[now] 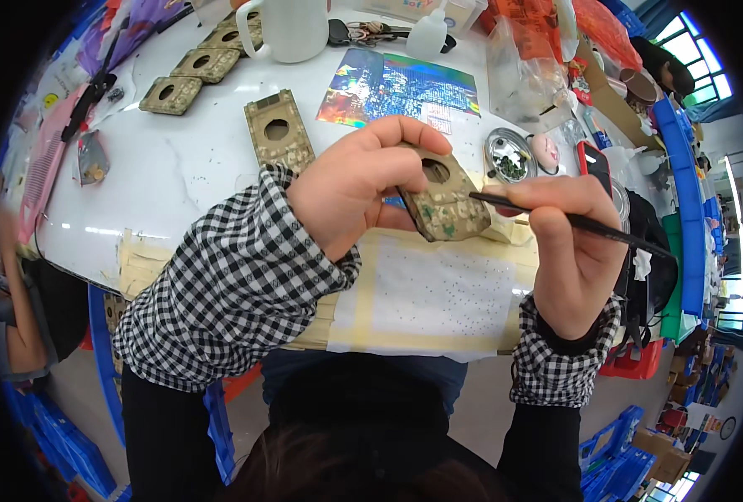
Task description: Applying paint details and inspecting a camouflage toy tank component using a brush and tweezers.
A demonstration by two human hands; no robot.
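Observation:
My left hand (pixel 367 180) grips a camouflage-patterned phone case (pixel 459 209) with a round hole, tilted above the front of the table. Green bits show on the case's lower face. In my right hand (pixel 576 243) is a pair of black tweezers (pixel 597 226), held like a pen, the tip at the case's right edge. Whether the tip pinches anything is too small to tell. Just right of the case, a round clear dish (pixel 509 156) holds small dark green pieces. Another such case (pixel 278 132) lies on the table left of my left hand.
White paper (pixel 438 293) strewn with tiny dots is taped at the front edge. Several more cases (pixel 171 94) line the back left, near a white mug (pixel 292 29). A shiny holographic sheet (pixel 397 88), a white squeeze bottle (pixel 427 35) and a red-edged phone (pixel 593 163) lie farther back.

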